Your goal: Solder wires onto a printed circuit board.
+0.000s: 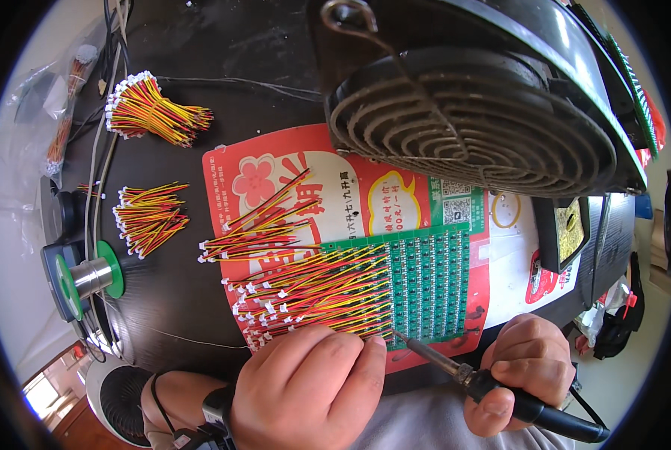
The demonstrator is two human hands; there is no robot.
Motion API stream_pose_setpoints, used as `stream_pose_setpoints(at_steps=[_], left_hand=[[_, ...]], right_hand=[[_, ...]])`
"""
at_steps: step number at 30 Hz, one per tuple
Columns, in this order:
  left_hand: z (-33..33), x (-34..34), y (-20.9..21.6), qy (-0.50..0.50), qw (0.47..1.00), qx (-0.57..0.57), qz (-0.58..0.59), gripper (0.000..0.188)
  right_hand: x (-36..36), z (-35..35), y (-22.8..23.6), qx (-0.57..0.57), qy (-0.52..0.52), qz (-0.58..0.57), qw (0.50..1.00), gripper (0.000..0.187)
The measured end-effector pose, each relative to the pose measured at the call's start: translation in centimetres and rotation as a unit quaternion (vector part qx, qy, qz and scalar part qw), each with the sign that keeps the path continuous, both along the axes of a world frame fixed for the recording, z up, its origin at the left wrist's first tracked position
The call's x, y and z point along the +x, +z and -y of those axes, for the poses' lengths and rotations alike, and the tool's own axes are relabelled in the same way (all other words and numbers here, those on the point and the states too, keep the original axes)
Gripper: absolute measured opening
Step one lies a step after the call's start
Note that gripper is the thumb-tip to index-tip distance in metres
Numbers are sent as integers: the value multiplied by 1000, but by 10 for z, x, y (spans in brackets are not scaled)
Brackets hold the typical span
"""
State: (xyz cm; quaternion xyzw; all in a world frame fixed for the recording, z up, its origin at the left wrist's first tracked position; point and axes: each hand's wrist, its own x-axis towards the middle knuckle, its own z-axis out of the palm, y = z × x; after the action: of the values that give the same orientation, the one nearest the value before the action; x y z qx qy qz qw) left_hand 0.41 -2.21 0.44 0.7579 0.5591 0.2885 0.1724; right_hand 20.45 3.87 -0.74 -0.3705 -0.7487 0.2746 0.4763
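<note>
Left fingers point(359, 381) curled together (can't tell what's pinched), nearer the green board point(429, 289), which lies forward-right of them. Right fingers point(541, 351) wrapped round soldering iron point(530, 410), long axis slanting forward-left, tip just beside left fingertips.

Left hand point(305, 390): left of the soldering iron point(481, 384), back of the hand up, knuckles raised, fingers bent and bunched. Left thumb point(367, 371) runs along the side facing the iron, its end just beside the iron's tip. Fingertips mostly tucked under the hand; grip beneath cannot be made out. Left forearm point(178, 405) comes in low, well left of the iron, lying nearly level. Right hand point(534, 356): wrapped round the iron's handle, knuckles up. Fingers curl over above it; right thumb point(491, 409) bent below it. Right forearm mostly hidden. Lap point(433, 416), in grey cloth, below the iron.
</note>
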Motion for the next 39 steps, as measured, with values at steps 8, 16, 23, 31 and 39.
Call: stream_pose_setpoints(at_steps=[8,16,23,31,39], left_hand=[[-12,-5,3,-57,998,12,-5,25],[-12,-4,3,-50,999,12,-10,24],[-13,-5,-17,-37,981,192,-11,8],[-6,1,-8,-19,988,152,-31,6],[-9,5,-4,-23,987,160,-26,5]], right_hand=[[0,-2,-1,10,16,2,1000,31],[6,-2,0,10,32,6,999,31],[7,-2,1,23,17,-1,1000,30],[0,-1,0,24,6,-7,1000,31],[1,-2,6,25,-3,12,1000,33]])
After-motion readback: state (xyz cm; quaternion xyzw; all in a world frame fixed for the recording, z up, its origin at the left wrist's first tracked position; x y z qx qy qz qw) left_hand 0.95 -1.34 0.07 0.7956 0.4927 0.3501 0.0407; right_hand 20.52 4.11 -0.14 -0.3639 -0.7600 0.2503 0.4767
